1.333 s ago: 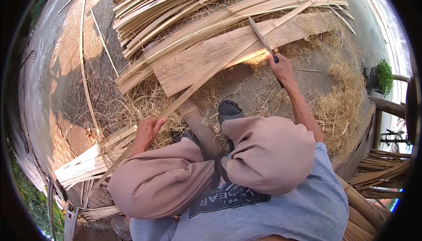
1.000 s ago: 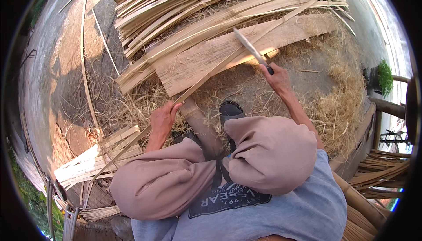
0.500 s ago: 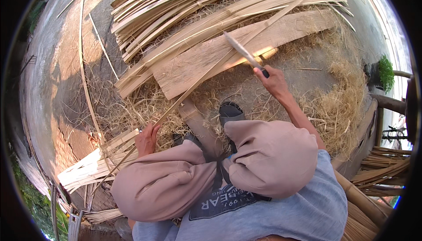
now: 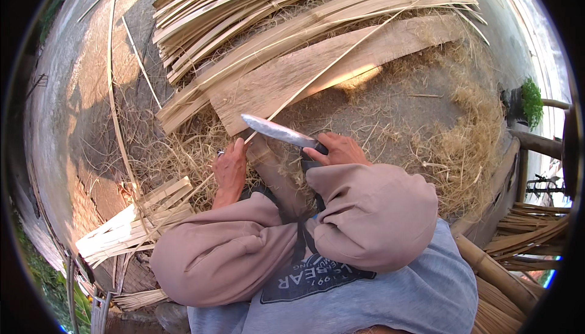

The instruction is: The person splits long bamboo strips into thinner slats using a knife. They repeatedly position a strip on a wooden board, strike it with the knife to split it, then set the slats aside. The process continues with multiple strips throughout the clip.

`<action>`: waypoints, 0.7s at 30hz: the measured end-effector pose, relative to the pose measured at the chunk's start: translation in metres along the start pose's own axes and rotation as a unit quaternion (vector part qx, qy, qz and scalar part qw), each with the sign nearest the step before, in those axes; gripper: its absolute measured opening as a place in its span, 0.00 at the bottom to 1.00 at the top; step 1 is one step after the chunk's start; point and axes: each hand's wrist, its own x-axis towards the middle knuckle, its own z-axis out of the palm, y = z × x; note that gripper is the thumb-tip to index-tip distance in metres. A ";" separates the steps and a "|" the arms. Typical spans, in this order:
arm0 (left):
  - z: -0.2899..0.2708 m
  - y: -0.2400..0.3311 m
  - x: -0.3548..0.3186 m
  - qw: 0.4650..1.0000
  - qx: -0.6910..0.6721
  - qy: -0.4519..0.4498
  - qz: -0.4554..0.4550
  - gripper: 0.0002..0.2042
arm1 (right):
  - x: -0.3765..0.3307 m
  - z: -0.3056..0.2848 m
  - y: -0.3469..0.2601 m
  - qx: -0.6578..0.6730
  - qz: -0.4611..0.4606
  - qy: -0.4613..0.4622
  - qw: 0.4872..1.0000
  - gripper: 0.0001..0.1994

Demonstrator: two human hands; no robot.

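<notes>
Between my knees, my left hand [image 4: 230, 166] is closed round a long, thin bamboo strip [image 4: 332, 63]. The strip slants from that hand up to the far right, over a wide flat plank [image 4: 262, 92]; now its narrow edge faces up. My right hand [image 4: 341, 149] grips the dark handle of a large knife [image 4: 277, 131]. Its broad blade points left and lies close over the strip, just beyond my left hand; whether it touches cannot be made out. Below the hands, a narrow board [image 4: 277, 175] runs between my feet.
A big pile of split bamboo strips [image 4: 244, 17] lies at the far side. Pale strips [image 4: 131, 227] are stacked by my left knee. Curly shavings [image 4: 463, 145] cover the ground on both sides. Bamboo poles [image 4: 496, 270] and a green plant [image 4: 531, 103] stand at the right.
My right hand has brought the knife down and left, from over the plank to near my left hand. My left hand has slid forward and right along the strip, which has turned edge-on.
</notes>
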 end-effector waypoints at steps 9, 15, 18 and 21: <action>0.010 0.040 0.043 0.994 -0.066 -0.077 -0.032 0.19 | 0.073 -0.143 0.138 0.014 0.271 0.191 0.943 0.35; -0.008 0.030 0.031 0.983 -0.142 -0.110 -0.043 0.19 | 0.018 0.015 0.004 0.000 -0.030 0.036 0.999 0.26; -0.009 0.021 0.029 0.976 -0.150 -0.144 -0.060 0.19 | 0.055 -0.021 0.056 0.020 0.111 0.048 0.992 0.26; -0.006 0.019 0.038 0.969 -0.204 -0.137 -0.033 0.21 | 0.101 -0.128 0.183 -0.092 0.258 0.273 0.922 0.34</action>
